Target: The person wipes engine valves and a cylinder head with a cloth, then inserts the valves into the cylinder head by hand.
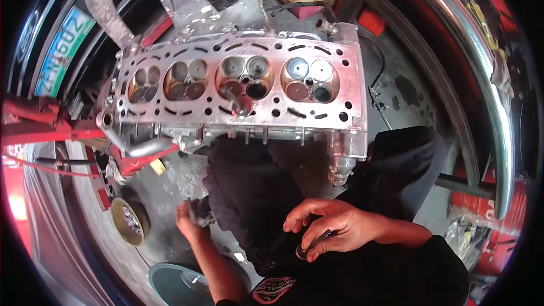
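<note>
A metal engine cylinder head (352, 88) lies across the view, its flat face with four round chambers upward. Most valve seats hold round valves; dark openings show in the two right-hand chambers. A dark stemmed piece with a rounded end (241, 105) stands out over the third chamber's lower edge. Before my torso, my right hand (347, 228) is closed on an engine valve (301, 251), its disc below the fingertips and its stem against the palm. Low on the left, my left hand (188, 222) is closed around a crumpled greyish rag (202, 214), partly hidden and blurred.
A round yellowish bowl (118, 224) with small metal parts sits on the floor at left, above a grey-green basin (164, 283). A pale plastic chair (221, 14) stands behind the cylinder head. A chrome bumper (481, 51) curves along the right; red stand arms (51, 130) reach in from the left.
</note>
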Action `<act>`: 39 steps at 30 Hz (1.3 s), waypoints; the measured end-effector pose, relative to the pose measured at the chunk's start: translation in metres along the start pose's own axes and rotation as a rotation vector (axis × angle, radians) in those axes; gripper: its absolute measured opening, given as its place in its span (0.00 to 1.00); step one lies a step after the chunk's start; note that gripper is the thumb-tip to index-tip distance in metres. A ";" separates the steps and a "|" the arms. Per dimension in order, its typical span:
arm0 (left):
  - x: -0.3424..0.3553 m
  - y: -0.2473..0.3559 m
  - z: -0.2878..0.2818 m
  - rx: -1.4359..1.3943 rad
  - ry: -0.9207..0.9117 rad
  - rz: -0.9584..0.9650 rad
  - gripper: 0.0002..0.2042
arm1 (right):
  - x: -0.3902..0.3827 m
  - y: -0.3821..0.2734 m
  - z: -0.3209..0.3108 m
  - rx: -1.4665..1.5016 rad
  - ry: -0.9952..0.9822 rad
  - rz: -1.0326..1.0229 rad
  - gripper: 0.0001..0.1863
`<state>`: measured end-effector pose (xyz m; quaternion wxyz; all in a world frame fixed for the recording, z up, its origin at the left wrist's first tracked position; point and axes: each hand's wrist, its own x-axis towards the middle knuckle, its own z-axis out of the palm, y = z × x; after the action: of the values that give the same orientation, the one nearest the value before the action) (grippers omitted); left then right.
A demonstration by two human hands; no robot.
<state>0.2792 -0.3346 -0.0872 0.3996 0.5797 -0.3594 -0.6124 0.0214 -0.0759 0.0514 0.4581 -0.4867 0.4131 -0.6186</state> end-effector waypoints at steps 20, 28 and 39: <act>-0.213 0.100 0.165 0.523 -0.993 1.270 0.21 | -0.017 -0.037 0.001 0.041 0.537 -0.082 0.12; -0.215 0.078 0.179 0.484 -0.968 1.262 0.21 | -0.024 -0.051 0.011 -0.268 0.892 0.017 0.08; -0.193 0.039 0.186 -0.313 -1.180 0.114 0.07 | -0.029 -0.104 -0.032 -0.327 1.001 0.189 0.22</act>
<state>0.0981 -0.1803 0.0430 0.2456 0.0570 -0.4562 -0.8534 -0.0240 -0.0205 0.1382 0.1769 -0.1579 0.7141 -0.6587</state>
